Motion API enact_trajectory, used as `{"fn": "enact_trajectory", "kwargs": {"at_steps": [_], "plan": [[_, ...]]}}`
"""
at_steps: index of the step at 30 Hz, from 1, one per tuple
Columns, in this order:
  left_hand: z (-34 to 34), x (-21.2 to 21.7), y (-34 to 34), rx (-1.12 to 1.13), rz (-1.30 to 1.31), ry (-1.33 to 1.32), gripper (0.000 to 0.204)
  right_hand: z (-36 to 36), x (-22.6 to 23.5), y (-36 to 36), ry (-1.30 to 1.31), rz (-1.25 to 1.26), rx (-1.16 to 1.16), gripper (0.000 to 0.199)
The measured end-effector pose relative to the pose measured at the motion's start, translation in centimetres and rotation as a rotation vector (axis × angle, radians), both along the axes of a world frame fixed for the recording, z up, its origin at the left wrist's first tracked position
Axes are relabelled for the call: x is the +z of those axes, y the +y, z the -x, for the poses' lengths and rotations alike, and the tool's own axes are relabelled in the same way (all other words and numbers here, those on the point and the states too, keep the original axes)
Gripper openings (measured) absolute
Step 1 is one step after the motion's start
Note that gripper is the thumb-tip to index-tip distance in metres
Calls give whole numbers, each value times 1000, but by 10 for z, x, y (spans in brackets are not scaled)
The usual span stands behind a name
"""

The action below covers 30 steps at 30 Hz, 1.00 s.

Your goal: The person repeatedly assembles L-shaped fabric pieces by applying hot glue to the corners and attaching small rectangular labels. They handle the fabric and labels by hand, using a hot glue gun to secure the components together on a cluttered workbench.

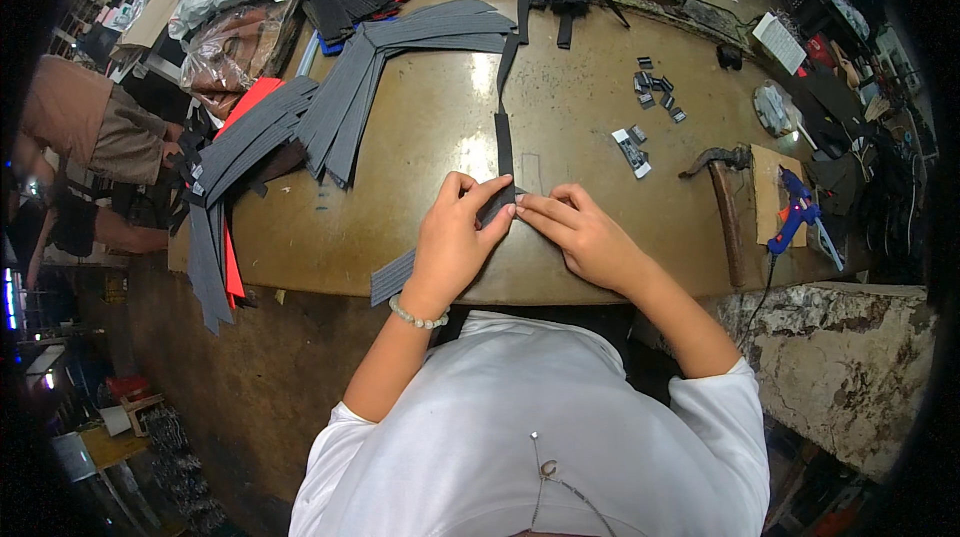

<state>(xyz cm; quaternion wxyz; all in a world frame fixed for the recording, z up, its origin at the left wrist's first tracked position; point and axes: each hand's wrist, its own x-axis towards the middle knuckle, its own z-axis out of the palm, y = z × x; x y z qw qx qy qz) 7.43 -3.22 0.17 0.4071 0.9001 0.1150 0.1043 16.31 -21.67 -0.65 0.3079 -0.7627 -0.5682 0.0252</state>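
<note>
A long black webbing strap (506, 147) runs down the table toward me and ends between my hands. My left hand (448, 237), with a beaded bracelet at the wrist, pinches the strap's near end together with a grey ribbed strip. The tail of that grey strip (394, 278) comes out beneath the hand and reaches the table's front edge. From the other side, the thumb and fingertips of my right hand (580, 235) press together on the same spot. What lies right under the fingertips is partly hidden.
Grey strips (345, 107) are heaped at the left over red material, and black straps (345, 2) lie behind. Several small black pieces (655, 87) lie to the right, near a hammer (728, 217) and a blue glue gun (794, 212). A person (110, 127) is at the far left.
</note>
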Motion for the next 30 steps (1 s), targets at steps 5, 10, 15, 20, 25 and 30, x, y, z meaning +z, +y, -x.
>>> {"fn": "enact_trajectory", "kwargs": {"at_steps": [5,10,15,20,25,30], "plan": [[-4,4,-4,-33,-214,10,33,-14,-2,-53,-171,-133,-564,36],[5,6,-4,-57,-171,-109,26,-24,2,-133,-310,414,-1378,34],[26,0,-1,47,52,-150,21,11,52,-83,242,-62,-1250,38],[26,-12,5,77,41,-273,23,47,45,-4,335,240,-485,24],[28,-13,7,55,85,-182,23,46,43,3,428,-201,-610,33],[23,-9,3,30,-23,-165,21,43,44,1,392,233,-649,36]]}}
